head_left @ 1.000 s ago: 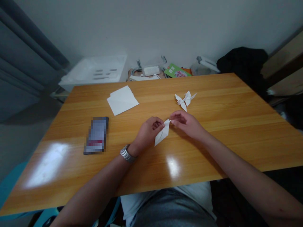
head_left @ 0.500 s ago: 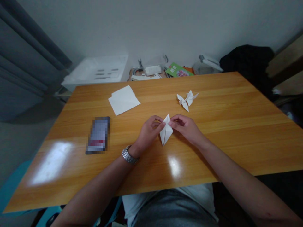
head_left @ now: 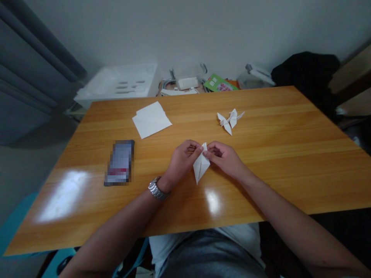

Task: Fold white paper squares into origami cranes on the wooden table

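Note:
A small white folded paper piece (head_left: 201, 166), kite-shaped with its point toward me, is held just above the wooden table (head_left: 290, 154). My left hand (head_left: 181, 162), with a metal watch on its wrist, pinches the paper's upper left edge. My right hand (head_left: 224, 159) pinches its upper right edge. Both hands have their fingers curled closed on the paper. A finished white paper crane (head_left: 230, 119) lies on the table beyond my right hand.
Two white paper sheets (head_left: 151, 120) lie at the far left of the table. A phone (head_left: 119, 163) rests left of my left hand. Behind the table stand a white plastic bin (head_left: 118, 85), a green booklet (head_left: 220, 83), clutter and a dark bag (head_left: 307, 73).
The folded paper has turned from a slanted narrow strip into a kite shape pointing toward me, and both hands have drawn closer together on its top.

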`<state>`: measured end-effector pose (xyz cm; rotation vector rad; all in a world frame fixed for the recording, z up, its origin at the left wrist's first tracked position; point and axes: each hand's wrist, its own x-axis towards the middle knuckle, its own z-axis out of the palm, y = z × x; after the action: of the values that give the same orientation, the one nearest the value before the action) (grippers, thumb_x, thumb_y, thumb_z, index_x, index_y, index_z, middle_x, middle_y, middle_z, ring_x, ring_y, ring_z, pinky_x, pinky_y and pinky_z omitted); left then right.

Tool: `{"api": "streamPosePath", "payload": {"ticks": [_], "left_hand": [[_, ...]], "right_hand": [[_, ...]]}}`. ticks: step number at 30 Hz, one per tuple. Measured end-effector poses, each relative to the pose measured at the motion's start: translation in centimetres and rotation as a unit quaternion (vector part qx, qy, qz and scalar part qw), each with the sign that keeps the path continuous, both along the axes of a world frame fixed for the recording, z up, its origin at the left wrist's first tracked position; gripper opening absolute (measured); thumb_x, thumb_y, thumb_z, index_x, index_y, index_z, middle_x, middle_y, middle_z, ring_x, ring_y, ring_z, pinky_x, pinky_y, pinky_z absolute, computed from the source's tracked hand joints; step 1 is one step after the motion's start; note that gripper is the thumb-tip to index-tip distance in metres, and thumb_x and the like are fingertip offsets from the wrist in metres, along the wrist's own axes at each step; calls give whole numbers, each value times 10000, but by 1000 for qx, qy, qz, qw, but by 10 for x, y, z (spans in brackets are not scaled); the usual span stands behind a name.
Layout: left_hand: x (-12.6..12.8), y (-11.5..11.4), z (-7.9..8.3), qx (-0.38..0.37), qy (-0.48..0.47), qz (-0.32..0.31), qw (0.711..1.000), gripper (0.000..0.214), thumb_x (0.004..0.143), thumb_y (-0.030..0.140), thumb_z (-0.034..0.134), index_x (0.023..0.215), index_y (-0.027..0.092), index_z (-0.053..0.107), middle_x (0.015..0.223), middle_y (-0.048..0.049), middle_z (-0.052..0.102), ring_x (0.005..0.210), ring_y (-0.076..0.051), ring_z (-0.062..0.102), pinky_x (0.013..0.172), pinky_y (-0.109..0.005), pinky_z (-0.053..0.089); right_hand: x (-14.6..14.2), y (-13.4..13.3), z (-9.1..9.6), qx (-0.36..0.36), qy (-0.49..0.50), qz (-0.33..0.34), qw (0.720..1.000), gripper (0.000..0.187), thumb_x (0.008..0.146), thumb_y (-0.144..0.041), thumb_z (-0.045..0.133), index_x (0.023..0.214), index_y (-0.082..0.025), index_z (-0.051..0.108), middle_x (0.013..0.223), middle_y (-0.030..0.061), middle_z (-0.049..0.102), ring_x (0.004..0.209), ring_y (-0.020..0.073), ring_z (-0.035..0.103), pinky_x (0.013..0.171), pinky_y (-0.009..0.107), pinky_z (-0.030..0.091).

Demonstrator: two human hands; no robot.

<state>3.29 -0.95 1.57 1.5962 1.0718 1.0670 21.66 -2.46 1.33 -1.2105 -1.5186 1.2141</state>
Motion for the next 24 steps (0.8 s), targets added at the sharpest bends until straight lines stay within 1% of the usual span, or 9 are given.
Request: {"api": "streamPosePath", "payload": {"ticks": [4, 9, 16, 24], "left_hand": [[1, -1, -2, -11, -14, -6, 1000, 202, 937, 342, 645, 877, 149, 645, 878, -52, 702, 797, -140, 660, 757, -255, 537], [1, -1, -2, -16, -16, -9, 1000, 198, 932, 344, 644, 870, 156, 636, 878, -49, 703, 788, -137, 655, 747, -253, 534], [3, 0, 0, -6, -17, -2, 1000, 210, 927, 362, 669, 874, 158, 666, 893, -52, 723, 816, -146, 672, 774, -262, 545], [4, 1, 1, -35, -53, 10, 998, 203, 902, 360, 702, 876, 161, 666, 896, -52, 727, 814, -148, 678, 770, -269, 548]], "right_hand": [[0, 0, -1, 20, -11, -1, 1000, 316, 853, -525, 722, 842, -223, 626, 763, 1, 650, 686, 157, 584, 638, 288, 476], [1, -1, -1, 23, -11, 9, 1000, 298, 856, -500, 723, 841, -220, 622, 764, -3, 648, 680, 150, 579, 638, 283, 477], [1, -3, 0, 16, -10, 26, 999, 267, 856, -464, 730, 833, -221, 620, 766, -10, 636, 677, 141, 566, 646, 280, 472], [0, -3, -1, -2, 1, 29, 1000, 290, 867, -493, 720, 862, -222, 618, 788, -4, 653, 702, 152, 593, 649, 281, 479]]}}
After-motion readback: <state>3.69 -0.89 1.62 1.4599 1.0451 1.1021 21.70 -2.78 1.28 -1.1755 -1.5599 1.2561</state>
